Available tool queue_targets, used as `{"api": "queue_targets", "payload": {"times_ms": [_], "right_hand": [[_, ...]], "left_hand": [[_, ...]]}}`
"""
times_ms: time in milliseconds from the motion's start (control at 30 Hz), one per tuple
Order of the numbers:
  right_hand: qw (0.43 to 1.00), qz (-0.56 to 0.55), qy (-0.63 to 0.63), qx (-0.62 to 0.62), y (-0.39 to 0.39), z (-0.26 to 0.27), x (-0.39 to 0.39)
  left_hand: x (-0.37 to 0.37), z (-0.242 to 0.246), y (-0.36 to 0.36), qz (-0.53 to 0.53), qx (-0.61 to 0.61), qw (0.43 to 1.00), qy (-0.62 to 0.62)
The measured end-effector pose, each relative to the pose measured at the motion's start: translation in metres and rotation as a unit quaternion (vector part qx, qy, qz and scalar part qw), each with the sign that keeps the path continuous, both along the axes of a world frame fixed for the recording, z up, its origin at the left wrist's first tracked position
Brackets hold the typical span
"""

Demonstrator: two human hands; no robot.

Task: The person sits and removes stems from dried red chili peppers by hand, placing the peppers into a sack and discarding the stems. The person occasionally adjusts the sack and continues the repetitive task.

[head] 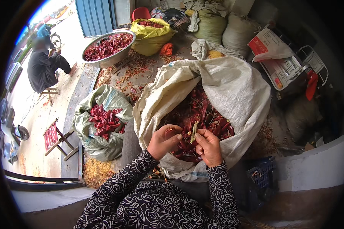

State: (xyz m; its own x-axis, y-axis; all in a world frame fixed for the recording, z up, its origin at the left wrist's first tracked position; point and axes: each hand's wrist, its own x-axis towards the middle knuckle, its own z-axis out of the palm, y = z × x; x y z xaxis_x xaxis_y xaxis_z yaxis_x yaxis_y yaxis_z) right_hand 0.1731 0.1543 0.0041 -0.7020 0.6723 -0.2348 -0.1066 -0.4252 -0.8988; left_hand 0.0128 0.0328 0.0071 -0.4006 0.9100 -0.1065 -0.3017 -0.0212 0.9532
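Note:
A large white woven sack (235,86) stands before me with its mouth rolled wide, full of dried red chili peppers with pale stems (199,100). Over its near side, my right hand (208,146) pinches a short bundle of pale green stalks (194,131) between thumb and fingers. Just left of it, my left hand (164,142) is curled around a dried red chili pepper (169,131), only partly visible between thumb and forefinger. The hands are close together but apart.
To the left, a smaller greenish sack (84,111) holds chili peppers. Beyond stand a metal basin (103,63) and a yellow sack (144,43), both chili-filled. A folding stool (58,138) is near the doorway; outside, a person (43,63) sits. A blue plastic crate (262,174) lies right.

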Motion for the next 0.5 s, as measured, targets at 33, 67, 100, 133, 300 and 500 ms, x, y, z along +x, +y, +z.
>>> {"api": "queue_targets", "payload": {"times_ms": [33, 67, 100, 133, 300, 500], "right_hand": [[1.0, 0.025, 0.001, 0.012, -0.004, 0.002, 0.0], [0.998, 0.05, 0.001, 0.024, -0.009, 0.003, 0.0], [0.997, 0.074, 0.002, 0.036, -0.015, 0.004, 0.001], [0.983, 0.136, -0.044, 0.113, -0.021, 0.006, 0.004], [0.944, 0.26, -0.119, 0.166, -0.037, 0.007, -0.002], [0.764, 0.01, -0.244, 0.597, -0.012, -0.055, -0.038]], "left_hand": [[-0.003, -0.001, -0.002, -0.001, 0.01, 1.0, -0.002], [-0.007, -0.002, -0.005, 0.017, 0.015, 1.0, -0.011], [-0.013, -0.004, -0.007, 0.034, 0.02, 0.999, -0.02], [-0.02, -0.006, -0.008, 0.063, 0.035, 0.997, -0.011], [-0.041, -0.012, -0.03, 0.11, 0.017, 0.994, -0.008], [-0.038, -0.019, -0.035, 0.107, 0.005, 0.994, -0.002]]}}
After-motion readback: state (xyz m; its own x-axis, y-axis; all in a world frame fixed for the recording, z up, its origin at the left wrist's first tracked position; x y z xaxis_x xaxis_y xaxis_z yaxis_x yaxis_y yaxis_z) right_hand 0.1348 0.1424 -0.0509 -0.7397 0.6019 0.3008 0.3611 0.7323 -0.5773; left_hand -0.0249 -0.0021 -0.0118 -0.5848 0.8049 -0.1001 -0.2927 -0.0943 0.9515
